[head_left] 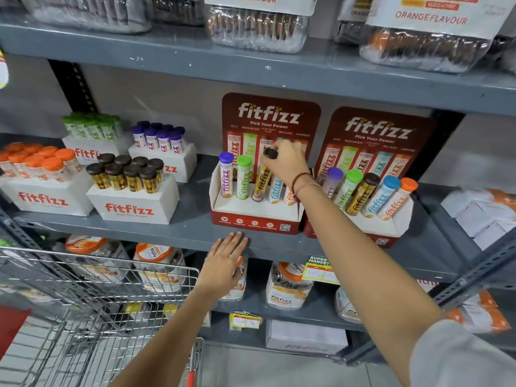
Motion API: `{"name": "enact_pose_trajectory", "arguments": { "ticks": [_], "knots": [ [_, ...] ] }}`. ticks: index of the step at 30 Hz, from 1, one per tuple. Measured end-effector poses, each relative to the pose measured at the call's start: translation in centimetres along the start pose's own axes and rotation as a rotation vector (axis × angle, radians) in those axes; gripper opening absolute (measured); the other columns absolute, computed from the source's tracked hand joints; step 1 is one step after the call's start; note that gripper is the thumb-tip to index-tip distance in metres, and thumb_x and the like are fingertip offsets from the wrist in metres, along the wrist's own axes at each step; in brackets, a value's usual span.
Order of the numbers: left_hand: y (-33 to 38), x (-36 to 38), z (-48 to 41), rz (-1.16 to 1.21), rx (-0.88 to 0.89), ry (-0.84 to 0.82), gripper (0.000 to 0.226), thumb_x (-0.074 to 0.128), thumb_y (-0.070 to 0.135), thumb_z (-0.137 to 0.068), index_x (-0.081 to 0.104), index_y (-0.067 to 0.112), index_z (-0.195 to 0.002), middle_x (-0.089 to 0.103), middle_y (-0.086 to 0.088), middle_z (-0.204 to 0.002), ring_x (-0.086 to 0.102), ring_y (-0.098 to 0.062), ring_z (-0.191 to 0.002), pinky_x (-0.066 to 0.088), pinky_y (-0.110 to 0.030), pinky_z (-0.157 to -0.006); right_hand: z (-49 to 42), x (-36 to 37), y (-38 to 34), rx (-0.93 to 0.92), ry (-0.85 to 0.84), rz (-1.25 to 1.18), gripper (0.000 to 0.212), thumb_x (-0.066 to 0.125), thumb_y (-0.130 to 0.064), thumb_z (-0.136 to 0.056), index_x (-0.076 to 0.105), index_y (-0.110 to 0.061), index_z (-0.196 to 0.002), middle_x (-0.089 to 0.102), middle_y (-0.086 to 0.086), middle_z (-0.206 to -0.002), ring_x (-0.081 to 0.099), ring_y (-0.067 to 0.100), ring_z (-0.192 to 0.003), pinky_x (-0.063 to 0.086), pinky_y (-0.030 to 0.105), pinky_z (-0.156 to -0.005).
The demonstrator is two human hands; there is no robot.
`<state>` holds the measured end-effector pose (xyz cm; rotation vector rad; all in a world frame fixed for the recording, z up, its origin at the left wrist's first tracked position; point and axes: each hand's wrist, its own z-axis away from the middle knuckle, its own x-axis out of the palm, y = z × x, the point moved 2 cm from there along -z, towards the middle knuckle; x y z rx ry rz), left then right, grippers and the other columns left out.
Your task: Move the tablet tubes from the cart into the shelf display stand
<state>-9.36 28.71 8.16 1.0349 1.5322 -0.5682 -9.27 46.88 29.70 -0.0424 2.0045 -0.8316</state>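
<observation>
A big grey shelf point(195, 227) fills most of the view. At the bottom left is a wire cart point(92, 297) with a red handle. I cannot see any tubes inside it from here.

On the middle shelf board stand two red display stands. The left display stand point(255, 216) is in the middle of the view, and the right display stand point(374, 230) is just beside it, touching or almost touching. Each one has a tall red back card with the word "fitfizz". Left of them sit four white boxes full of tubes, with orange, brown, green and purple caps.

The right display stand holds five tubes in a row, all leaning back. The left display stand holds a purple-capped tube point(226, 174) and a green-capped tube point(243, 176), both standing up. Next comes the gold tube point(262, 183) with a brown cap. A blue tube and an orange tube sit behind the arm and are partly hidden.

The right hand point(287, 162) is closed around the top of the gold tube, with the brown cap peeking out between the fingers. The bottom of the tube is down in the stand. There are red threads on that wrist.

The left hand point(226, 261) is open and flat, holding nothing. Its fingertips touch the front edge of the shelf, just below the left display stand.
</observation>
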Motion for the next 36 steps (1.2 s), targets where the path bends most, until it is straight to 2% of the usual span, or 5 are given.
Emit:
{"name": "enact_pose_trajectory", "arguments": {
  "ticks": [9,14,23,29,36],
  "knots": [
    [0.0,0.0,0.0,-0.003,0.004,0.006,0.064,0.050,0.026,-0.090,0.016,0.019,-0.143,0.018,-0.005,-0.155,0.011,-0.021,-0.142,0.002,-0.038,-0.115,-0.8,0.6,-0.6,-0.047,-0.071,0.212,0.022,0.067,-0.031,-0.078,0.058,-0.011,-0.076,0.059,0.009,-0.080,0.061,0.026,-0.073,0.047,0.030,-0.057],
    [0.0,0.0,0.0,-0.012,-0.008,0.000,0.067,0.051,0.026,-0.089,0.013,0.020,-0.144,0.015,-0.004,-0.155,0.010,-0.020,-0.143,-0.002,-0.036,-0.113,-0.5,1.4,-0.4,-0.097,-0.097,0.323,0.039,0.069,-0.037,-0.078,0.062,-0.007,-0.101,0.058,0.012,-0.109,0.059,0.028,-0.097,0.047,0.035,-0.075],
    [0.1,-0.1,0.0,-0.021,-0.022,-0.025,0.068,0.052,0.026,-0.089,0.012,0.021,-0.144,0.015,-0.003,-0.155,0.010,-0.020,-0.143,-0.003,-0.036,-0.113,-1.2,1.0,-0.3,-0.106,-0.182,0.357,0.041,0.072,-0.042,-0.075,0.065,-0.006,-0.092,0.060,0.011,-0.102,0.061,0.027,-0.089,0.052,0.036,-0.072],
    [0.1,-0.6,-0.1,-0.022,-0.017,-0.038,0.066,0.051,0.027,-0.090,0.013,0.021,-0.144,0.015,-0.003,-0.156,0.009,-0.020,-0.143,-0.003,-0.035,-0.112,-0.9,1.0,-0.6,-0.149,-0.139,0.395,0.037,0.070,-0.038,-0.077,0.062,-0.006,-0.094,0.059,0.012,-0.105,0.059,0.027,-0.091,0.040,0.031,-0.066],
    [1.2,-4.7,-2.2,0.161,-0.079,-0.096,0.049,0.059,0.026,-0.086,0.042,0.016,-0.131,0.047,-0.007,-0.139,0.043,-0.028,-0.126,0.036,-0.045,-0.103,1.7,-0.9,-0.6,-0.189,-0.025,0.253,0.033,0.062,-0.037,-0.085,0.064,-0.008,-0.102,0.060,0.009,-0.105,0.060,0.023,-0.094,0.049,0.031,-0.069]
  ]
}}
